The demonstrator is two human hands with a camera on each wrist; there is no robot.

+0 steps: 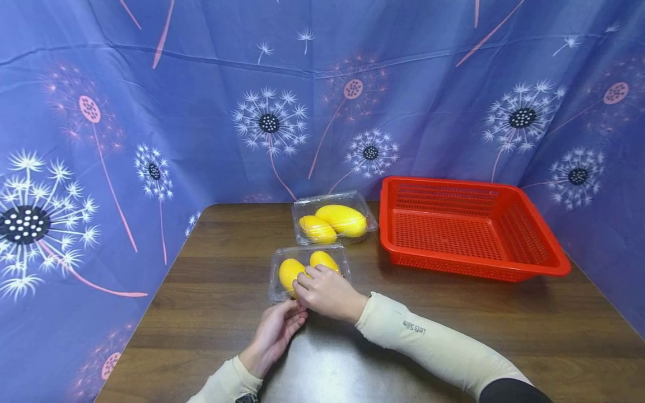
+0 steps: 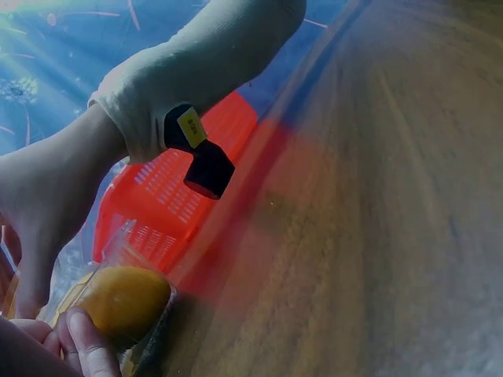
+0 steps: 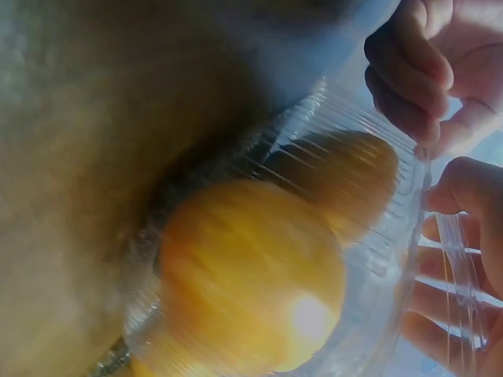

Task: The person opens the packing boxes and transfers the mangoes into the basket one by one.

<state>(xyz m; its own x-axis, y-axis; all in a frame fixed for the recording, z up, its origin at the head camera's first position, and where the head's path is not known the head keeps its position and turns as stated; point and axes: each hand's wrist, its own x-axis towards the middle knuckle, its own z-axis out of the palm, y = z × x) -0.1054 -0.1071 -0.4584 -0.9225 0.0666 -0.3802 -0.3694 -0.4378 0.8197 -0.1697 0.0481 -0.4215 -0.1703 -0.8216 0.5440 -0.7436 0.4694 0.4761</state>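
Observation:
Both hands meet at the front edge of a clear plastic clamshell box (image 1: 275, 281) that lies on the table. Inside it are yellow mangoes (image 1: 290, 273), partly covered by my right hand (image 1: 325, 292). That hand reaches over from the right and pinches the box's rim with thumb and curled fingers. My left hand (image 1: 279, 329) grips the same edge from the front, palm turned up, thumb on top. Close up in the right wrist view, the ridged clear plastic (image 3: 373, 243) covers the mangoes, with the fingertips of both hands right at its rim.
Behind the near box stands a second clear box (image 1: 302, 208) with two mangoes (image 1: 344, 220). A red perforated plastic basket (image 1: 468, 258) sits to the right on the brown wooden table (image 1: 211, 291). A blue dandelion-print curtain (image 1: 201, 140) hangs along the table's back and sides.

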